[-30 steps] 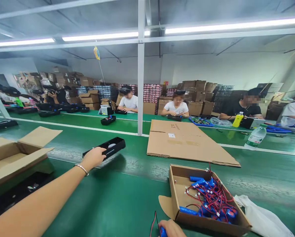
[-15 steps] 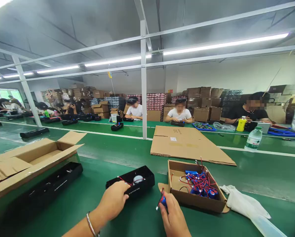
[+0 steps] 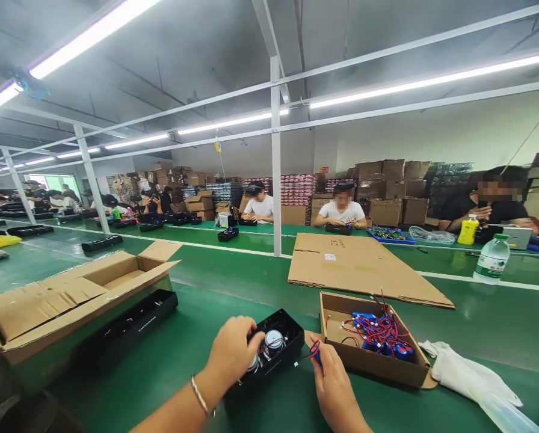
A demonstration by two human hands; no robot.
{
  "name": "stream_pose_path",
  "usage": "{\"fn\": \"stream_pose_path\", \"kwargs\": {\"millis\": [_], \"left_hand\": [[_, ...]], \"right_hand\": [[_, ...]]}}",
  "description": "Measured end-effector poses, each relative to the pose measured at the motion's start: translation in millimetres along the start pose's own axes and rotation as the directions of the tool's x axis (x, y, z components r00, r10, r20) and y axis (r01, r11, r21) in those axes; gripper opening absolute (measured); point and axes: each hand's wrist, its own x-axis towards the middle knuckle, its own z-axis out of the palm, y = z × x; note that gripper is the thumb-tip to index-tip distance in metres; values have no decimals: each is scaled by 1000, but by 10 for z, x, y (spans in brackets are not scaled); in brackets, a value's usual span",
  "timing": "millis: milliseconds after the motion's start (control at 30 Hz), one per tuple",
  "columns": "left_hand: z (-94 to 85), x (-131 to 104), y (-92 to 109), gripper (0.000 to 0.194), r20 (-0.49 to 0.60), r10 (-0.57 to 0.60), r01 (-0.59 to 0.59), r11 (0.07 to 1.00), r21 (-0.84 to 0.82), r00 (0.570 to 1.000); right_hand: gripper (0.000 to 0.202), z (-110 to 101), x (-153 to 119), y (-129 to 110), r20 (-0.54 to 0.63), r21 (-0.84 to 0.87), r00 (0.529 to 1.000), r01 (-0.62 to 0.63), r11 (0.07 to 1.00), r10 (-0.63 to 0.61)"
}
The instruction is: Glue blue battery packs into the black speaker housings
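One long workroom: grey ceiling, tube lights (image 3: 93, 36), painted metal posts (image 3: 276, 180), brown cartons (image 3: 387, 186) stacked by the far wall

One green tabletop (image 3: 197, 279), smooth, slightly glossy, with a white line along it; co-workers seated at the far side

One long carton (image 3: 66, 316), corrugated, flaps open, at the left

One folded cardboard sheet (image 3: 364, 270), flat, tape-marked

One shallow cardboard box (image 3: 382, 365), holding blue cylindrical batteries (image 3: 402, 350) in tangled red and black wires

One black casing (image 3: 281, 359), oblong, hard-walled, open-topped, before the person; inside, round silvery drivers (image 3: 274, 340)

One white cloth item (image 3: 472, 373), soft, creased, just right of the shallow box

One left hand (image 3: 233, 349), curled over the casing's near-left part; whether it grips casing or wire cannot be told

One right hand (image 3: 335, 379), grasping a wired blue battery (image 3: 316, 355) between casing and box

One metal bracelet (image 3: 200, 395), left wrist
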Motion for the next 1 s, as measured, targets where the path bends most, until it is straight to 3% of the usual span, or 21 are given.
{"fn": "stream_pose_path", "kwargs": {"millis": [33,100,233,400,533,667,833,1000], "left_hand": [[-42,94,-80,37,5,-15,15,1000,-1,1000],[-92,261,-255,41,126,-34,37,999,-19,991],[-46,386,-514,35,427,5,55,990,-129,904],[167,199,-536,40,495,84,85,947,-310,865],[333,-76,-423,55,501,167,111,872,-477,849],[386,-275,-297,64,458,287,80,772,-631,841],[515,-237,-230,63,324,316,27,678,-735,891],[736,-232,-299,59,230,289,8,606,-796,929]], "right_hand": [[35,-16,10,-1,9,6,1000,-7,1000,7],[30,-55,33,-9,11,9,1000,-13,1000,13],[25,-124,83,-45,9,46,1000,-5,999,5],[21,-238,176,-115,-68,148,997,-34,988,45],[21,-396,324,-205,-139,211,990,2,978,28],[24,-440,513,-323,-82,370,992,-61,927,98],[29,-194,726,-476,54,653,965,-227,723,255],[27,11,700,-546,180,669,918,-378,640,354]]}}
